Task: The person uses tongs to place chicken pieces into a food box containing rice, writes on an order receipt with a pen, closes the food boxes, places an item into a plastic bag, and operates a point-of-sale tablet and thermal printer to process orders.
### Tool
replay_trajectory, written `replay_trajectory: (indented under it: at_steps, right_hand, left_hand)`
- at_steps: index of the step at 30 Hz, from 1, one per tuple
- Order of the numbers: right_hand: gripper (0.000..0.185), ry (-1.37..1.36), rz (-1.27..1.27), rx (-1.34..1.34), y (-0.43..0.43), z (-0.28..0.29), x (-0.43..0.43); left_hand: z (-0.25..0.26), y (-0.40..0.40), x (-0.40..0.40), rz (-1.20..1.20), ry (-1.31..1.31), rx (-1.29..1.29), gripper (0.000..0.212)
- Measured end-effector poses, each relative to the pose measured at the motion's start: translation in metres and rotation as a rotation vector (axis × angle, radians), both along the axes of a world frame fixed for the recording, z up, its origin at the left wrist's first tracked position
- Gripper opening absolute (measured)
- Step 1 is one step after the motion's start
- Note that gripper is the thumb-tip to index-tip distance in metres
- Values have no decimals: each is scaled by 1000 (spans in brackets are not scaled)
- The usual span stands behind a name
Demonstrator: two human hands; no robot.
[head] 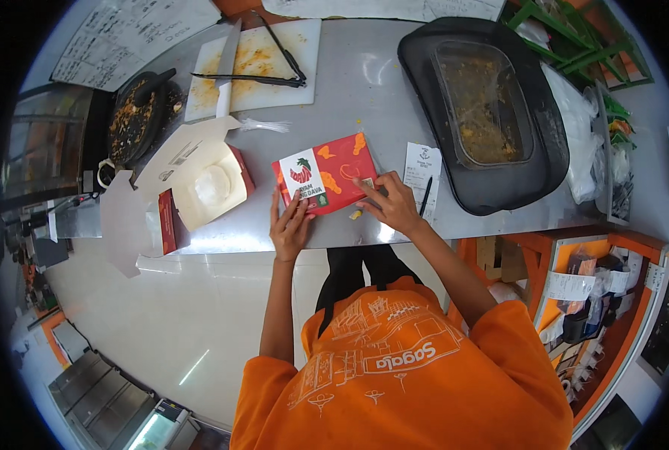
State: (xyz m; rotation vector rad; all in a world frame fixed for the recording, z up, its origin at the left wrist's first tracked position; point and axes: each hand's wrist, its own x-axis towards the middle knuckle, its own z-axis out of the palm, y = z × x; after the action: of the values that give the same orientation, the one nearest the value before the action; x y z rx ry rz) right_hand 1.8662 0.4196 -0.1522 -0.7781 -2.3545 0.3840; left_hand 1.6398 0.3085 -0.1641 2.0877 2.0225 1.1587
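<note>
A closed red cardboard food box point(343, 163) with orange shapes and a white printed panel lies before me on the metal counter. My left hand point(290, 228) rests at its near left edge, fingers spread over the lid. The fingers of my right hand point(391, 202) touch the right side of the lid. Left of the box stands an open food box point(236, 194) with a small clear plastic cup point(212, 183) inside; another open box point(167, 222) is partly hidden beside it. A printed receipt point(419, 163) and a black pen point(425, 197) lie right of my right hand. A small yellow piece point(356, 215) sits near the box.
A white cutting board point(306, 50) with a knife point(230, 53) and black tongs point(286, 56) lies at the back left. Beside it is a black stone mortar point(137, 126) with food bits. A black tray point(464, 197) bearing a clear container point(481, 107) stands right. Orange shelving is lower right.
</note>
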Motion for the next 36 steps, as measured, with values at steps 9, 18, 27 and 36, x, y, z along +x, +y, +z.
replay_trajectory:
  at_steps: [9, 18, 27, 36]
  right_hand:
    - [54, 14, 98, -15, 7, -6, -1]
    - [50, 54, 36, 12, 3, -4, -4]
    - [41, 117, -1, -16, 6, 5, -11]
    - [39, 59, -70, 155, -2, -4, -13]
  left_hand:
    - [41, 38, -11, -259, 111, -265, 48]
    - [38, 43, -8, -259, 132, -246, 47]
    - [29, 44, -6, -211, 159, -104, 42]
    - [6, 30, -9, -218, -80, -171, 38]
